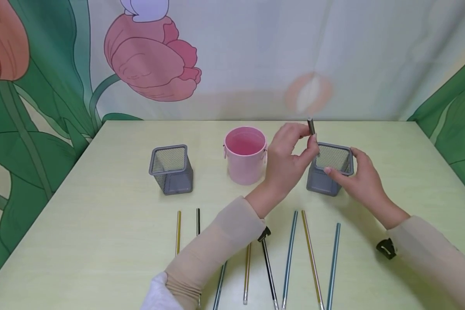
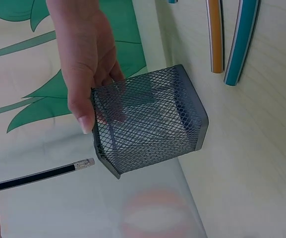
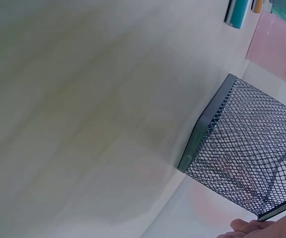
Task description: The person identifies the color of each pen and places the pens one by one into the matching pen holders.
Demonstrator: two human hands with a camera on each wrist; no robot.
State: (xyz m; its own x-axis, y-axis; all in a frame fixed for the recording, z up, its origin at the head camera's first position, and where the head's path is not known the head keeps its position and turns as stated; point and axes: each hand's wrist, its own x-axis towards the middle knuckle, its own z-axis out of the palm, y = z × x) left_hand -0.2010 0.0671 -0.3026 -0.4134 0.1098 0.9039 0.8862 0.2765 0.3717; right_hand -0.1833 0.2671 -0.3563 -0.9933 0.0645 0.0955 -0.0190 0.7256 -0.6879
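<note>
My left hand (image 1: 286,157) pinches a black pencil (image 2: 31,179) between thumb and fingers, above the rim of the right-hand mesh pen holder (image 1: 323,183). The pencil's eraser end points toward the holder's open top in the left wrist view. My right hand (image 1: 366,183) grips that grey holder at its right side, thumb over the front rim and fingers behind. In the left wrist view the right hand (image 2: 85,64) shows at the holder's rim, some fingers hidden behind the mesh. The holder stands upright with no pencil visible in it.
A pink bucket (image 1: 246,170) stands left of my left hand, with a second mesh pen holder (image 1: 174,183) farther left. Several pencils lie across the front, among them a yellow pencil (image 1: 311,254) and a blue pencil (image 1: 334,262). My left sleeve (image 1: 217,241) covers parts of some.
</note>
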